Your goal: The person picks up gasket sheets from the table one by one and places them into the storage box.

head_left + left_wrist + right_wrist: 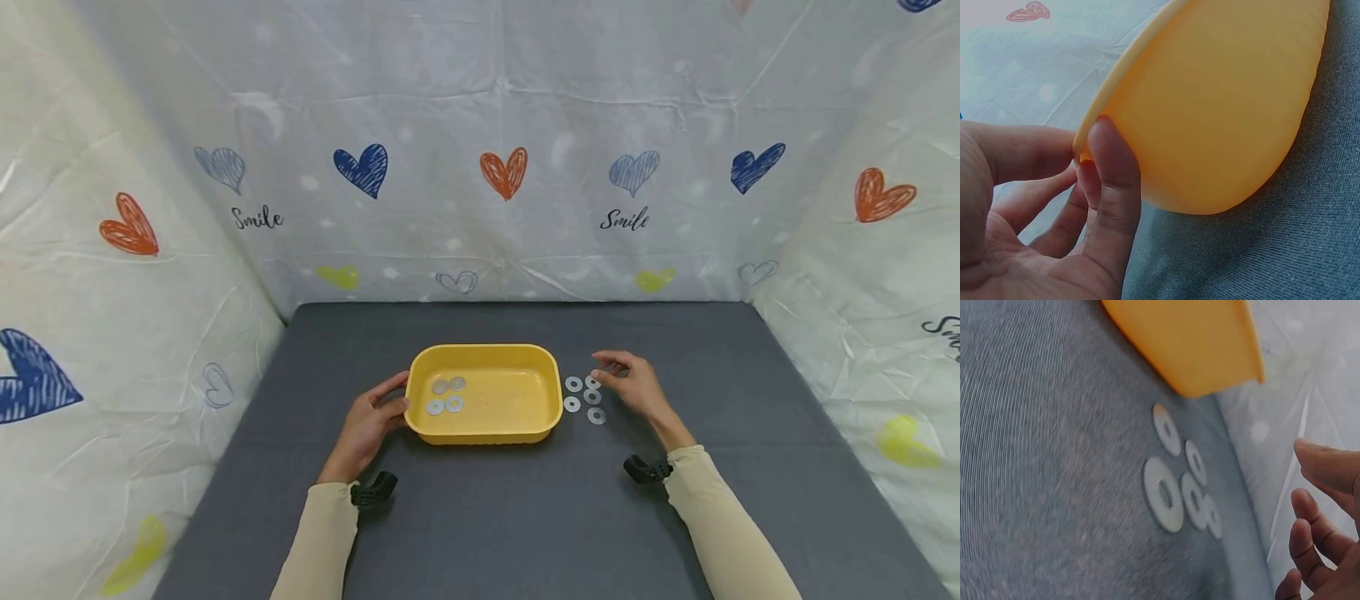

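Observation:
My left hand (365,429) grips the left end of a yellow plastic tub (491,438), its fingers and thumb at the rim (1124,59). Inside the tub, on the left of its floor, lie several flat metal washers (436,407). More washers (1155,509), several of them, lie loosely grouped on the cloth just right of the tub. Over the far side of that group hovers my right hand (633,385), fingers loosely bent and apart. Nothing shows between its fingers (1329,469) in the right wrist view.
A dark grey cloth (495,517) covers the table under everything. White sheeting (450,100) printed with hearts hangs behind and along both sides. A dark band (372,490) sits on the left wrist, and another band (647,469) on the right.

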### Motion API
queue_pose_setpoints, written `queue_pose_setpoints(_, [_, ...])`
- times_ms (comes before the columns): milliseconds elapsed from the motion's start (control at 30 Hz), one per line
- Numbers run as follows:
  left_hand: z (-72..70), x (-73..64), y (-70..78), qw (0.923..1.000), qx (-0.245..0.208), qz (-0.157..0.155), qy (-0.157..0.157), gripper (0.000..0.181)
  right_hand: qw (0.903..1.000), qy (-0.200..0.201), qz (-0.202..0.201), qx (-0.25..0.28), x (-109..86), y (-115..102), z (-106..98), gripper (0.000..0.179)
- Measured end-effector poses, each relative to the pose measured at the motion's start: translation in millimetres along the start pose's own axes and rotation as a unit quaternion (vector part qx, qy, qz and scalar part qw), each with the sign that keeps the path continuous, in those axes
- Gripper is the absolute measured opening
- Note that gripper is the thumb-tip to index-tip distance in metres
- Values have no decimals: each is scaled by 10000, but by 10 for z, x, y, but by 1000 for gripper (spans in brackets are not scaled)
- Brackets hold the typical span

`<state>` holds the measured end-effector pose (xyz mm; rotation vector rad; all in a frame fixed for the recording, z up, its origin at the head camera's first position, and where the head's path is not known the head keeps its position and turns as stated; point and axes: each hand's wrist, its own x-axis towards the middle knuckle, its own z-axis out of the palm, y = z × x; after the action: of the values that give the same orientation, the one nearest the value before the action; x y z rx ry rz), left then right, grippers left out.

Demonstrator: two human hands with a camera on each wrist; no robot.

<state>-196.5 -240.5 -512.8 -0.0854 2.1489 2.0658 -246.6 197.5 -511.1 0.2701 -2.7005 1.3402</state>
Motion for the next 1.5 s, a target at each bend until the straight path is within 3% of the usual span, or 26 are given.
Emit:
queue_pose_setpoints(367, [-9,-13,2,10000,12,-28,-17,54,9980,-150,530,-303,92,189,44,33])
queue_pose_setpoints(700, [-18,-23,5,10000,-10,-11,-66,55,9946,-317,985,-68,128,294,124,33])
queue_pose_setpoints(1300, [-18,-11,-7,9999,-106,-84,-74,55,9939,-349,979,-360,117,272,162,30])
queue_pose_setpoints(1500, [-19,-24,-15,9999,-123,28,-67,55,9960,-233,716,-483,133,280,172,28])
